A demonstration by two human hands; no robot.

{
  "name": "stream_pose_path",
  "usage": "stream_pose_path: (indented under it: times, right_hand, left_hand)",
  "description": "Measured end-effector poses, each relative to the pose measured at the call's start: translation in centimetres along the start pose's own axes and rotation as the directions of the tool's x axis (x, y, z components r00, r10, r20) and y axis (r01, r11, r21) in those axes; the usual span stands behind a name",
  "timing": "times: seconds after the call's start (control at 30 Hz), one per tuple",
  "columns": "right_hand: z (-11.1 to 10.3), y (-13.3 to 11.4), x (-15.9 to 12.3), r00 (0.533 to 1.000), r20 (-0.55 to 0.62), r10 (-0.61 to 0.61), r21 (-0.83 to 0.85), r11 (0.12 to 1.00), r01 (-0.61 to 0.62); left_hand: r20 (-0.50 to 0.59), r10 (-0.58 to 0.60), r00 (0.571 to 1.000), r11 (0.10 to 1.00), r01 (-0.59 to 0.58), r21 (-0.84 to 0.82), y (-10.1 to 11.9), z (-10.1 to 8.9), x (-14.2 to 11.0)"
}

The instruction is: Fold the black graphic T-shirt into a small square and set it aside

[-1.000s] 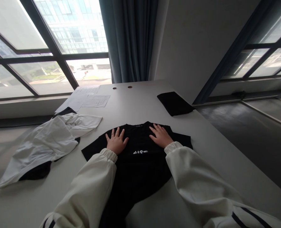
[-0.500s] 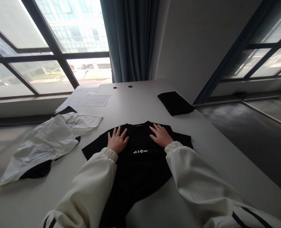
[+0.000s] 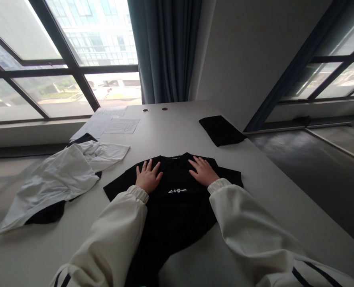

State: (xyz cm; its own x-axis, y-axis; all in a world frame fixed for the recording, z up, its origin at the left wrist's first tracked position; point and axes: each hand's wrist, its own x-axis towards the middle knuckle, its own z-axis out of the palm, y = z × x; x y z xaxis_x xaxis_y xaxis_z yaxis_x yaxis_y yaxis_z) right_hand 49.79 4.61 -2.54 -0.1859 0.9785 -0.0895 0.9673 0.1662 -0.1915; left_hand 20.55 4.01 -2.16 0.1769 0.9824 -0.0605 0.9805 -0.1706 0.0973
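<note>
At the bottom of the frame my cream sleeves [image 3: 111, 235] reach over the black T-shirt [image 3: 177, 219], which lies at lower centre on the table [image 3: 171, 133], its lower edge slanting. My left hand [image 3: 148, 177] and right hand [image 3: 203, 171] rest on its chest, beside the collar, fingers spread, pinching nothing; how hard they press I cannot tell. To smooth it well, I judge, light, even palms drawn outward toward the sleeve ends would serve, without dragging the white print [image 3: 177, 191]. I see no container: the white garment [image 3: 57, 171] lies loose at left, the folded black cloth [image 3: 221, 130] right of centre, and papers [image 3: 121, 125] farther back, upper left.
</note>
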Motion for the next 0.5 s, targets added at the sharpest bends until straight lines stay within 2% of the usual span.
stream_pose_path:
  times: [0.27, 0.5]
  right_hand:
    - [-0.2, -2.2, -2.3, 0.999, 0.033, -0.043, -0.051, 0.998, 0.044]
    - [0.4, -2.0, -1.5, 0.997, 0.07, -0.032, -0.021, 0.999, 0.033]
  left_hand:
    - [-0.007, -0.001, 1.0, 1.0, 0.001, -0.005, -0.1, 0.2, 0.1]
    - [0.023, -0.005, 1.0, 1.0, 0.005, -0.009, 0.0, 0.1, 0.2]
